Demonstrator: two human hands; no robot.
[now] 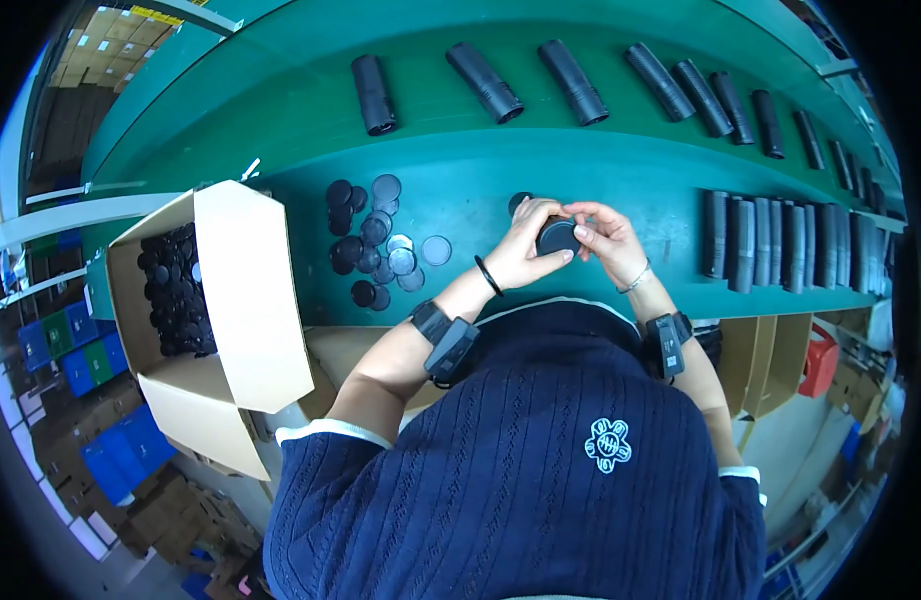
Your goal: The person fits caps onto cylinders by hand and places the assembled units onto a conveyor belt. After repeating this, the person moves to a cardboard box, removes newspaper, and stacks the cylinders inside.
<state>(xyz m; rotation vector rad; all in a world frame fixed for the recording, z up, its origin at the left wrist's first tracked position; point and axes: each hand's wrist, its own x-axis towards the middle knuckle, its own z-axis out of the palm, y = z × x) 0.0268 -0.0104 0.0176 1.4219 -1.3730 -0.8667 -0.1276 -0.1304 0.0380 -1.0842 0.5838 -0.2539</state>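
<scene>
Between my two hands is a black tube, its round capped end (557, 238) facing up toward me. My left hand (528, 243) wraps around the tube, thumb along the near side of the cap. The fingers of my right hand (610, 238) pinch at the right rim of the cap. A dark piece (520, 203) shows past my left fingers; it looks like the tube's other end, though the fingers hide the middle. Left of my hands, loose round black caps (370, 240) lie scattered on the green table (470, 180), a few with paler, shinier faces.
An open cardboard box (255, 290) full of black caps stands at the left table edge. Several black tubes (485, 82) lie spaced along the green conveyor belt (420, 80) at the far side. A row of black tubes (760, 243) lies side by side at the right.
</scene>
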